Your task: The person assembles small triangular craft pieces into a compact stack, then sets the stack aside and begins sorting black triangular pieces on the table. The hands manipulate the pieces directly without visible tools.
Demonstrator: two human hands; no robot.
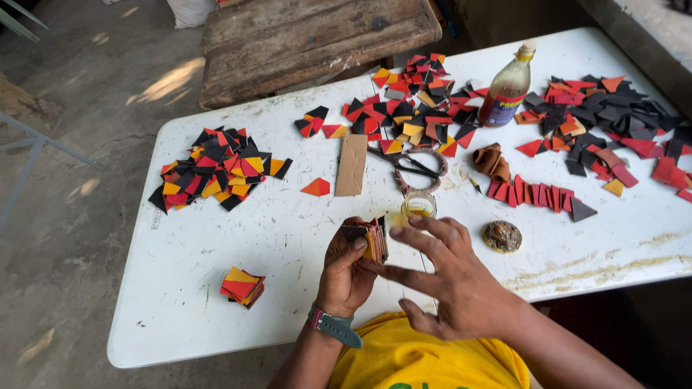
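The left hand (346, 270) is clamped on a thin stack of cut pieces (375, 240), held on edge just above the near part of the white table (288, 238), thumb pressing the top of the stack; the right hand (447, 277) holds nothing, its fingers spread, the fingertips (393, 272) touching the stack's lower side. The likeliest slip, as I judge it, is the stack fanning or sliding apart — the pieces look smooth and are pinched at one end only — and a loose elbow could tip the small glass jar (419, 204) of yellowish liquid standing just beyond the hands. The pieces are flat triangles and quadrilaterals in red, orange, yellow and black, like stiff leather or card. A heap of them (216, 169) lies to the left, a small neat pile (243, 286) at the near left, more spread across the far side around a plastic glue bottle (508, 90). Scissors (411, 166), their handles wrapped, lie beside a brown cardboard strip (352, 166); a round, crusted lid (502, 236) sits to the right.
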